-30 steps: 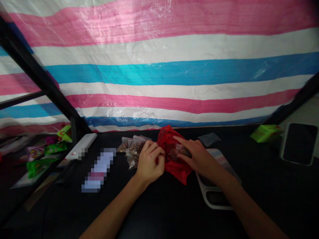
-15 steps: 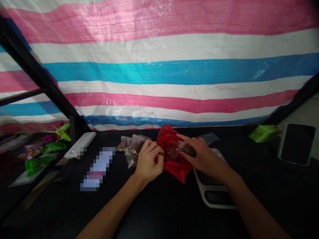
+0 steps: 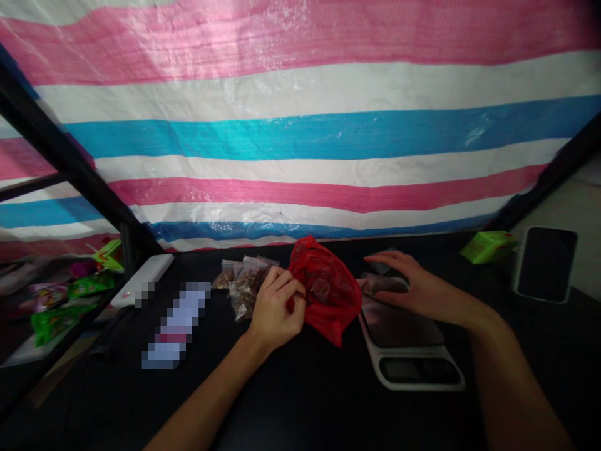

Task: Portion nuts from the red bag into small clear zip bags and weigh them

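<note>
Right hand (image 3: 417, 283) now rests on the digital kitchen scale (image 3: 404, 369), no longer on the red plastic bag (image 3: 334, 300) it pressed a moment ago. Its fingers spread over a small clear zip bag (image 3: 382, 284) of dark food lying at the back of the scale's steel platform; whether they are grasping it or only lying on it, I cannot tell. Left hand (image 3: 277, 307) stays at the red plastic bag, fingers curled and pinching its near edge. That bag sits on the black table (image 3: 291, 401) between the two hands, with a small round shape showing through its thin wall (image 3: 321, 289).

Just left of the left hand, a cluster of zip bags (image 3: 246, 287) filled with brown pieces leans together, nearly touching its knuckles. Farther left lie a white rectangular object (image 3: 143, 280) and a pixelated strip (image 3: 176, 326). A green box (image 3: 488, 247) and a phone (image 3: 544, 264) sit past the scale, towards the right.

Most of the scale's platform is visible in front of the right fingers. The table's far edge runs just behind the red plastic bag, along a striped tarp (image 3: 300, 144), while open table lies ahead of the scale's front edge and around both forearms.
</note>
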The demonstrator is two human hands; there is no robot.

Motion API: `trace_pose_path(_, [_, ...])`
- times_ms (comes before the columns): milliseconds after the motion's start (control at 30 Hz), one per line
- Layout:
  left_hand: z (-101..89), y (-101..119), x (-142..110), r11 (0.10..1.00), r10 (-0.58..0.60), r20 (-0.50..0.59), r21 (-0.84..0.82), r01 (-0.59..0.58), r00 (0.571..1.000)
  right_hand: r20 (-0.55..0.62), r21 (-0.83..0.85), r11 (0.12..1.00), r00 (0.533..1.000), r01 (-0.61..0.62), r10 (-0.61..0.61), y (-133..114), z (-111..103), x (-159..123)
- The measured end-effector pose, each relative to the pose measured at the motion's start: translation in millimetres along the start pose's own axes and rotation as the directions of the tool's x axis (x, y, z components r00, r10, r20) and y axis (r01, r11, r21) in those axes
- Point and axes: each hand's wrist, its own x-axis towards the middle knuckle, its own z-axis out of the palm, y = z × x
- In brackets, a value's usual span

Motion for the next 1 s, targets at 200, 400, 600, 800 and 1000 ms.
trace_pose_path(200, [1.0,3.6,-2.1,0.990,0.123,0.131,-0.079,-0.114,0.984,0.001,0.008,1.000,1.000,-0.018,0.018,-1.7,-0.7,-1.2])
trace_pose_path(400, [2.9,1.0,-2.2,0.984,0.171,0.110,-0.075,-0.164,0.979,0.033,0.001,0.998,0.997,-0.070,0.070,1.8,2.0,-0.9])
trace_pose_path(600, [1.6,1.1,-0.5,0.981,0.184,0.091,-0.081,-0.177,0.979,0.060,-0.040,0.993,0.992,-0.111,0.114,4.2,4.9,0.3])
trace_pose_path(800, [1.8,2.9,-0.8,0.979,0.192,0.084,-0.083,-0.185,0.978,0.067,-0.051,0.989,0.988,-0.136,0.139,5.6,4.7,-1.5])
trace_pose_path(1000, [0.7,3.2,-1.0,0.980,0.186,0.079,-0.081,-0.179,0.979,0.072,-0.066,0.987,0.986,-0.147,0.151,5.1,5.4,-0.3])
